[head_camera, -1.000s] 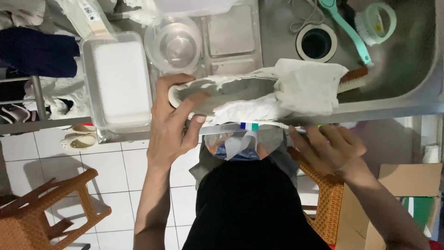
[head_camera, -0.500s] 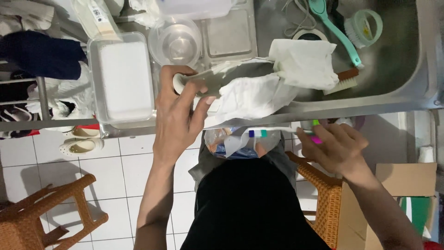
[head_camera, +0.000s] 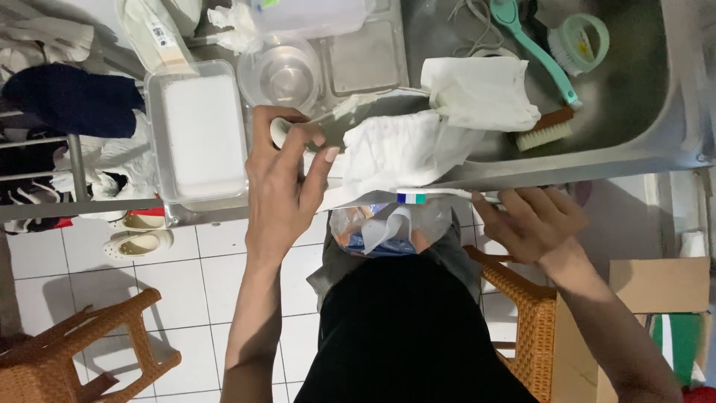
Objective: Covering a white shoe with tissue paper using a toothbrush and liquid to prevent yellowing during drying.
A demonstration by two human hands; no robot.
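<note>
Shoe (head_camera: 350,127) at sink (head_camera: 641,112) edge, white cloth (head_camera: 403,149) draped over it. Our left hand (head_camera: 287,175) clamped round heel; right hand (head_camera: 533,220) closed on toothbrush (head_camera: 432,196) below the rim. We judge wet shoe could slip into sink if left grip loosens; cloth may slide off.

A clear plastic bag (head_camera: 388,227) with blue and orange inside sits at centre frame. A brown cardboard box (head_camera: 656,287) stands lower right. A pale labelled packet (head_camera: 156,33) lies upper left.
</note>
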